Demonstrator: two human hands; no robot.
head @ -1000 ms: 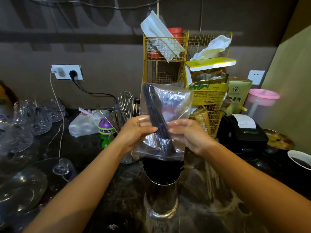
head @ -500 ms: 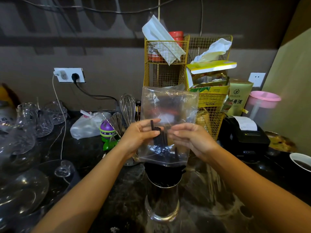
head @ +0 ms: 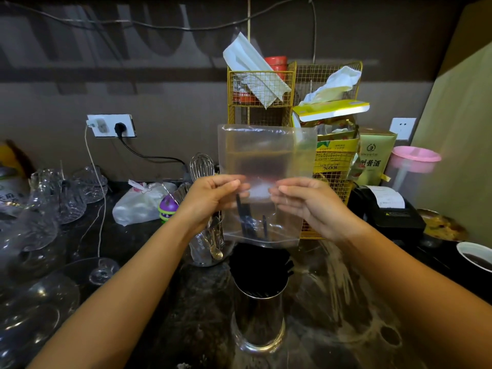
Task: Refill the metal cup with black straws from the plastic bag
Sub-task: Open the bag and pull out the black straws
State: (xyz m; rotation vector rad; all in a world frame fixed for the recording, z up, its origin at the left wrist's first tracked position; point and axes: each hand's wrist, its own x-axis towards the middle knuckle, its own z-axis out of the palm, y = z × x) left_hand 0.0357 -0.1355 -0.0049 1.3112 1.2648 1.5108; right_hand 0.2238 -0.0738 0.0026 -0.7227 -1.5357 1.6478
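A clear plastic bag (head: pixel 266 153) hangs mouth-down right above the metal cup (head: pixel 259 318) at the centre of the dark counter. My left hand (head: pixel 210 201) pinches the bag's left edge and my right hand (head: pixel 308 203) pinches its right edge, at mid-height. A few black straws (head: pixel 249 222) remain in the bag's lower part, sliding toward the cup. The cup's mouth is packed with black straws (head: pixel 259 267). The upper half of the bag is see-through and holds nothing.
A glass jar of spoons (head: pixel 210 243) and a whisk (head: pixel 201 166) stand just left of the cup. Yellow wire baskets (head: pixel 292 107) rise behind it. Glassware (head: pixel 45 209) crowds the left side. A black receipt printer (head: pixel 386 209) and bowls (head: pixel 476 257) sit to the right.
Most of the straws slid out of the bag down into the cup. The bag has emptied and flattened, and both hands moved slightly apart on its edges.
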